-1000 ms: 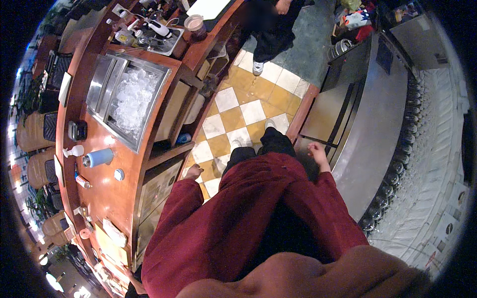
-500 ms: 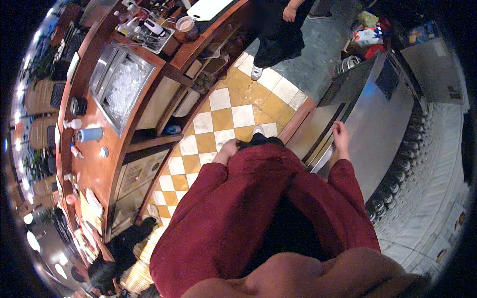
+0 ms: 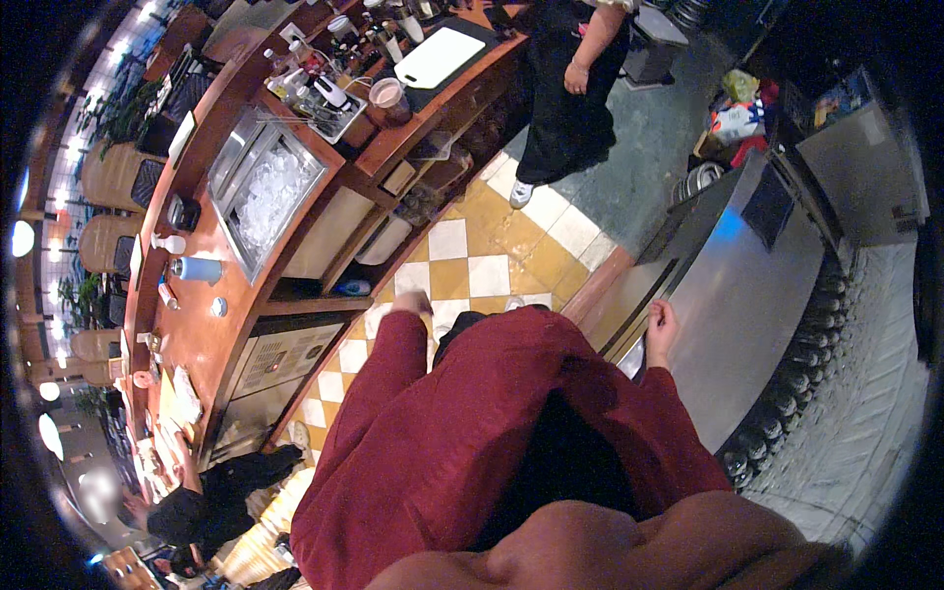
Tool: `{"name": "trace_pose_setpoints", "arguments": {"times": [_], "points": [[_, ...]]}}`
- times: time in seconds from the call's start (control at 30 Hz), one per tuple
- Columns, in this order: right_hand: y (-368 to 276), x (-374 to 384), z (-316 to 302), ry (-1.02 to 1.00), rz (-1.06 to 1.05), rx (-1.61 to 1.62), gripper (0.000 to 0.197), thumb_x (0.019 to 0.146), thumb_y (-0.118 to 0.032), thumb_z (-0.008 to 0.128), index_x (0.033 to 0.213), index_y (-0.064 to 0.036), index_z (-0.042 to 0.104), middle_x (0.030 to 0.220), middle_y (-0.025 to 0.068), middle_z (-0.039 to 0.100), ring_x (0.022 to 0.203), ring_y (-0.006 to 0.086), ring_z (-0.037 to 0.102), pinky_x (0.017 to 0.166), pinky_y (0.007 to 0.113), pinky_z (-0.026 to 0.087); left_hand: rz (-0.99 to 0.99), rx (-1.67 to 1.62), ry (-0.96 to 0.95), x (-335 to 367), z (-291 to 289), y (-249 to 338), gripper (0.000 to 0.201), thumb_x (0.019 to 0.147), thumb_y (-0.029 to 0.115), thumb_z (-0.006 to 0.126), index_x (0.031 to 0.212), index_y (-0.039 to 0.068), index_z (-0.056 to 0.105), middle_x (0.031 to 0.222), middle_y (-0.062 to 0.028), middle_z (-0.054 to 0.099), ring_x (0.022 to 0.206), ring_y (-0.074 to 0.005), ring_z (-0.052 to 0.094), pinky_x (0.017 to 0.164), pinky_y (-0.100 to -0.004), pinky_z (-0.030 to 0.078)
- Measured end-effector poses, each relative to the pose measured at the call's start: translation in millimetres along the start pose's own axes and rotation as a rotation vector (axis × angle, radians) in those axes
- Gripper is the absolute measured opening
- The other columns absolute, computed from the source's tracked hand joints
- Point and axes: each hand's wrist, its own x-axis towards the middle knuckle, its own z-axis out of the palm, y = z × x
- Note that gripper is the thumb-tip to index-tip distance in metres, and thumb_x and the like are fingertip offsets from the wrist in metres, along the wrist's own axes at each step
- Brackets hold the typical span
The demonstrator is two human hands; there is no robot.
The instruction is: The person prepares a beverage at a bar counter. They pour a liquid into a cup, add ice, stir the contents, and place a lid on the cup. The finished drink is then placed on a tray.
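My left hand (image 3: 413, 302), at the end of a dark red sleeve, hangs over the yellow and white checkered floor (image 3: 449, 275), beside the wooden bar counter. It is smeared by motion, so its fingers do not show clearly. Above the near edge of the stainless steel counter (image 3: 757, 334) on the right is my right hand (image 3: 663, 328), its fingers curled in loosely. Nothing shows in it.
An ice bin (image 3: 270, 192) is set into the bar, with a blue cup (image 3: 199, 268) nearby. A white cutting board (image 3: 440, 56) lies farther along. One person (image 3: 570, 98) stands ahead, another (image 3: 231, 497) at lower left. Bottles (image 3: 787, 393) line the steel counter's far side.
My left hand has swung outward from my body, to the left. My right hand has dropped slightly toward me. The bar and the person ahead appear lower in view.
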Motion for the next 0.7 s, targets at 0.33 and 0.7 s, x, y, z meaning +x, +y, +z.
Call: {"name": "trace_pose_setpoints", "arguments": {"times": [0.33, 0.7], "points": [[12.4, -2.4, 10.4, 0.023, -0.005, -0.059, 0.015, 0.085, -0.006, 0.056, 0.098, -0.0005, 0.062, 0.086, 0.0103, 0.064, 0.081, 0.0191, 0.061, 0.076, 0.030, 0.048, 0.320, -0.286, 0.756, 16.0, -214.9, 116.5, 0.047, 0.086, 0.032, 0.056, 0.123, 0.005, 0.049, 0.108, -0.0245, 0.063, 0.098, -0.0399, 0.061, 0.087, -0.0465, 0.049], [2.2, 4.2, 17.8, 0.134, -0.120, -0.085, 0.016, 0.077, -0.002, 0.054, 0.091, -0.0014, 0.061, 0.072, 0.0067, 0.058, 0.064, 0.0131, 0.054, 0.060, 0.026, 0.044, 0.491, -0.239, -0.104, 50.1, 70.7, 71.9, 0.060, 0.087, 0.041, 0.057, 0.133, 0.004, 0.048, 0.132, -0.0154, 0.054, 0.113, -0.0319, 0.057, 0.099, -0.0382, 0.042]]}}
